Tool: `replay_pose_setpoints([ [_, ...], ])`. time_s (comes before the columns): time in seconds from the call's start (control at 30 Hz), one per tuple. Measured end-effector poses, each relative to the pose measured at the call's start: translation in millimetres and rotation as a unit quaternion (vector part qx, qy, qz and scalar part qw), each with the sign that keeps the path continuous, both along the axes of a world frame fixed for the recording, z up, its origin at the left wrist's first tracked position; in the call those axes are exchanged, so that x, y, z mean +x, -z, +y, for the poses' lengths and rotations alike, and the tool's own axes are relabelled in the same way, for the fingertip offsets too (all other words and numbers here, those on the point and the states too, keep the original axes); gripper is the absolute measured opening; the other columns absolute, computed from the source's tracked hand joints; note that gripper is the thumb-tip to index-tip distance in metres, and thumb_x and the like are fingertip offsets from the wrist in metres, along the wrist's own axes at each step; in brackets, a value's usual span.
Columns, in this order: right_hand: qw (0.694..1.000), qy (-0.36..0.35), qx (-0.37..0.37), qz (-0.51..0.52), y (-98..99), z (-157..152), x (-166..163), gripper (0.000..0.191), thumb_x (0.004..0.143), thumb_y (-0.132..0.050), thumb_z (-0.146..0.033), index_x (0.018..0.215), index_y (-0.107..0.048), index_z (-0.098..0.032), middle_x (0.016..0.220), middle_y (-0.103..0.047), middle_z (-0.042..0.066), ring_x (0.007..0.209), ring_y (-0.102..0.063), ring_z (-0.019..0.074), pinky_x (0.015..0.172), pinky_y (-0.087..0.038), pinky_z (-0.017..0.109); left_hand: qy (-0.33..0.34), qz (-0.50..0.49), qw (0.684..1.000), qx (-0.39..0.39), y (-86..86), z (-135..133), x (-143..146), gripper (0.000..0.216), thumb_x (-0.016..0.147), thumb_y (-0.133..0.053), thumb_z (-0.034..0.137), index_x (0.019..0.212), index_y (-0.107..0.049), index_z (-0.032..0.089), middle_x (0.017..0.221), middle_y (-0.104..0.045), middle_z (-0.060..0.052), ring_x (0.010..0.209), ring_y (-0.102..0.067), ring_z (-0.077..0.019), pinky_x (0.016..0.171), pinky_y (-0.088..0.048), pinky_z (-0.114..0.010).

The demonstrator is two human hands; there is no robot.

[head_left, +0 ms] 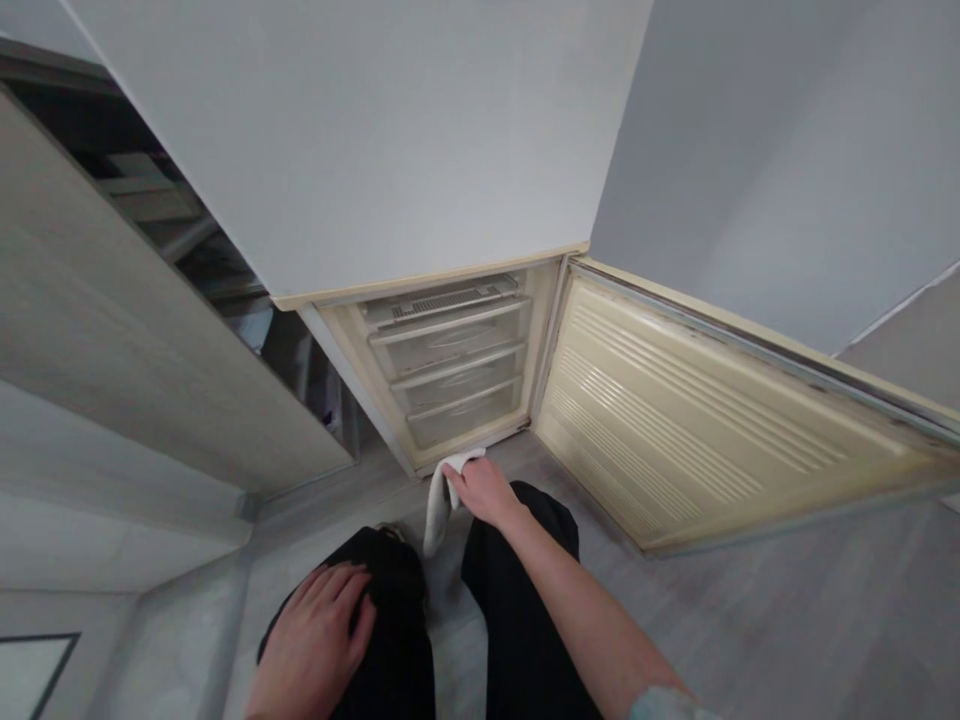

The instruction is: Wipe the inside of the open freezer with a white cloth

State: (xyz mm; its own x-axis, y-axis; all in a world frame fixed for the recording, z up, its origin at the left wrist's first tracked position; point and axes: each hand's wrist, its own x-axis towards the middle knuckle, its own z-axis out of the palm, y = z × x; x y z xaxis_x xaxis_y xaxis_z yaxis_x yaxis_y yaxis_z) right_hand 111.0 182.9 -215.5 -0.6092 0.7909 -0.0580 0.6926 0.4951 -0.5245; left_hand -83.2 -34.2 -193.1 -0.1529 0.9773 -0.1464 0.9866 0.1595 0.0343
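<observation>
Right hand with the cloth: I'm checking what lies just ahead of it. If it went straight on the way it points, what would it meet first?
Probably the bottom front edge of the open freezer compartment, just below the lowest drawer. The right hand grips a white cloth close to that edge, though depth is hard to judge.

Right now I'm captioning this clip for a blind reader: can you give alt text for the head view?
Seen from above, a person's right hand holds a white cloth at the bottom front edge of an open freezer compartment with clear drawers. The left hand rests on a knee in black trousers; the cream freezer door stands swung open to the right.
</observation>
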Motion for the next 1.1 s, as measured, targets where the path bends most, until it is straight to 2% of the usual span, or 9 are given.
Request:
replay_pose_setpoints([
  [0.2,1.0,-0.002,0.0,0.012,1.3,0.5,1.1,0.062,0.112,-0.034,-0.052,0.104,-0.08,-0.012,0.103,-0.077,0.02,0.1,-0.075,0.0323,0.09,-0.055,0.036,0.009,-0.005,0.999,0.031,-2.3,1.4,4.0,0.041,0.099,-0.045,0.034,0.117,-0.079,0.019,0.128,-0.073,-0.008,0.125,-0.063,-0.0287,0.119,-0.043,-0.05],
  [0.43,1.0,0.006,-0.021,0.017,4.4,7.2,-0.2,0.063,0.113,-0.031,-0.052,0.106,-0.08,-0.012,0.106,-0.077,0.02,0.103,-0.075,0.0313,0.09,-0.053,0.035,0.061,-0.001,0.991,0.12,10.6,0.5,-4.5,0.034,0.098,-0.049,0.033,0.108,-0.079,0.02,0.118,-0.076,-0.008,0.113,-0.068,-0.0303,0.109,-0.052,-0.055],
  [0.57,0.999,0.006,-0.025,0.027,3.6,8.9,-1.5,0.061,0.113,-0.032,-0.05,0.105,-0.079,-0.012,0.107,-0.077,0.019,0.104,-0.074,0.03,0.092,-0.052,0.034,0.072,-0.002,0.986,0.153,12.3,1.8,-7.8,0.03,0.097,-0.052,0.03,0.105,-0.079,0.02,0.113,-0.077,-0.007,0.109,-0.07,-0.0287,0.104,-0.055,-0.052],
  [0.7,1.0,0.002,-0.015,0.019,5.2,8.1,-1.4,0.064,0.113,-0.031,-0.051,0.104,-0.079,-0.011,0.105,-0.077,0.019,0.102,-0.075,0.0304,0.09,-0.052,0.034,0.063,-0.02,0.987,0.149,9.1,2.9,-6.0,0.027,0.097,-0.052,0.027,0.102,-0.078,0.02,0.111,-0.077,-0.007,0.11,-0.069,-0.0284,0.105,-0.055,-0.052],
  [0.93,1.0,-0.004,-0.002,0.017,5.3,8.2,-0.4,0.06,0.113,-0.033,-0.049,0.105,-0.079,-0.011,0.105,-0.077,0.018,0.103,-0.075,0.0309,0.089,-0.052,0.034,0.035,-0.043,0.994,0.091,-2.6,8.2,3.2,0.029,0.099,-0.046,0.024,0.099,-0.073,0.017,0.104,-0.073,-0.01,0.103,-0.066,-0.0275,0.103,-0.052,-0.053],
  [1.1,1.0,0.002,0.007,0.001,4.7,7.0,0.1,0.06,0.113,-0.035,-0.049,0.099,-0.079,-0.011,0.099,-0.077,0.017,0.095,-0.076,0.0298,0.083,-0.052,0.033,0.031,-0.045,0.995,0.085,-2.1,8.9,4.5,0.028,0.099,-0.045,0.024,0.099,-0.072,0.017,0.105,-0.071,-0.011,0.104,-0.065,-0.0282,0.104,-0.051,-0.053],
])
